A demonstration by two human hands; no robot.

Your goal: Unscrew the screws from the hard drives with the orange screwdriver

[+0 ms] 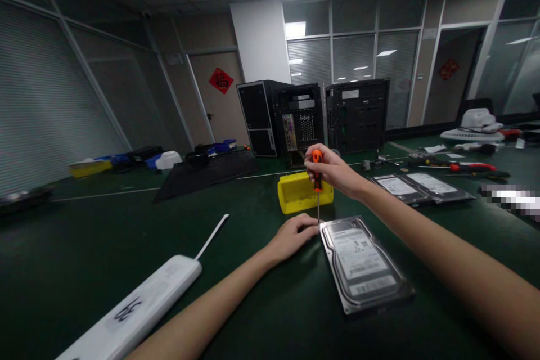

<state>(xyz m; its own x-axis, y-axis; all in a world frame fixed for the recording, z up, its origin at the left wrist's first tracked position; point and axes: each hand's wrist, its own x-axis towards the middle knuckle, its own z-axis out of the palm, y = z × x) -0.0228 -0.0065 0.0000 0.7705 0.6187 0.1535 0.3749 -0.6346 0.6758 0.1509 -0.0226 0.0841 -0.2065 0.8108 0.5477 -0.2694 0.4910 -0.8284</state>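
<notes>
A silver hard drive (363,261) lies label up on the green table, tilted slightly in view. My right hand (327,169) is wrapped round the orange-and-black handle of a screwdriver (318,180). Its shaft points straight down, and the tip meets the drive's far left corner. Beside that corner, my left hand (293,237) rests low with thumb and forefinger brought together at the screwdriver tip. What lies between those fingertips is too small to make out. Just behind both hands sits a yellow plastic bin (291,194) with small bits inside.
Two more hard drives (422,187) lie at right, with pliers and other hand tools (468,167) beyond. Black computer cases (301,121) stand at the back. A white power strip (139,304) is at front left; a dark flat panel (206,174) lies behind it.
</notes>
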